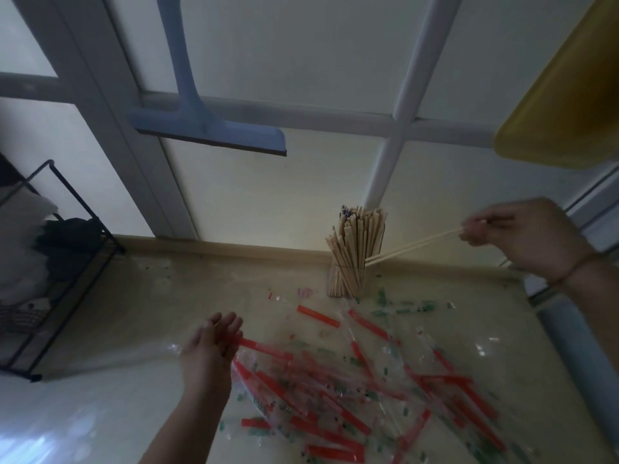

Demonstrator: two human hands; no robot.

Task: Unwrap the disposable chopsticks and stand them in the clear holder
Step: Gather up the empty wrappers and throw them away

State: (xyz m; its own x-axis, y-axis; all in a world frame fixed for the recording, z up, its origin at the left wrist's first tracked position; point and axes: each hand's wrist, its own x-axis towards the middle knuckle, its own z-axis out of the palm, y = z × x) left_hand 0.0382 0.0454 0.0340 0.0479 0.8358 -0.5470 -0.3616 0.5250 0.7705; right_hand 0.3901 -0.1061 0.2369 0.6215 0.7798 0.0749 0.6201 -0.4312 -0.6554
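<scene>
The clear holder (345,279) stands at the back of the table, packed with several bare wooden chopsticks that lean in it. My right hand (522,236) is up to the right of the holder and pinches a bare pair of chopsticks (412,246) by one end; the other end points down-left and reaches the holder's right side. My left hand (214,343) hovers low over the table with straight fingers, and a red-ended plastic wrapper (264,346) lies just beyond its fingertips, apart or touching I cannot tell.
Several empty clear wrappers with red ends (351,396) litter the pale table (117,329). A black wire rack (50,262) stands at the left. A blue squeegee (207,128) and a yellow tray (562,95) hang against the window behind.
</scene>
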